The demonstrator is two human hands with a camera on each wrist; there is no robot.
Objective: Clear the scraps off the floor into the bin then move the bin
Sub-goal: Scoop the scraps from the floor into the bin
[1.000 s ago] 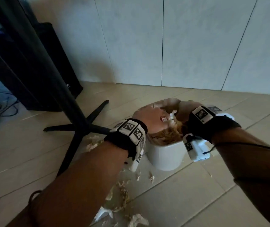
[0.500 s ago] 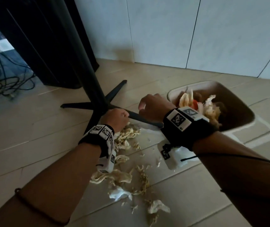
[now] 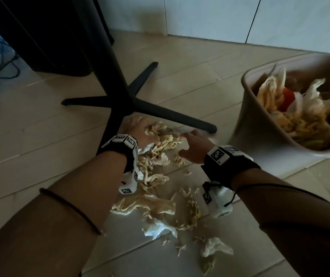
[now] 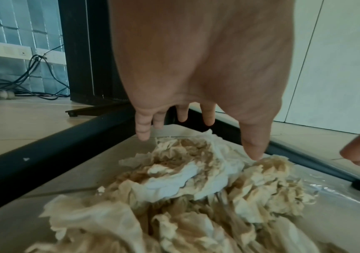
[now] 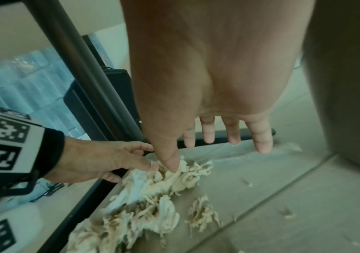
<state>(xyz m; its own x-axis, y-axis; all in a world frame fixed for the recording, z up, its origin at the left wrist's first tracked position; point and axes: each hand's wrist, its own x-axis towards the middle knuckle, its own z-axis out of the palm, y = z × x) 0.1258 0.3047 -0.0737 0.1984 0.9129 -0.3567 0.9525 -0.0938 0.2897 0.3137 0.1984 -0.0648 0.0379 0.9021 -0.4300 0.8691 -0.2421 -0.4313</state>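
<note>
Scraps (image 3: 161, 140) on floor between both spread, empty grips, left (image 3: 140, 129) and right (image 3: 195, 145).

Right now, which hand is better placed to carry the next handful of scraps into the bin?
Right. The right hand lies between the scrap pile and the bin, thumb already on the scraps. The left hand is on the pile's far side by the black stand leg.
</note>
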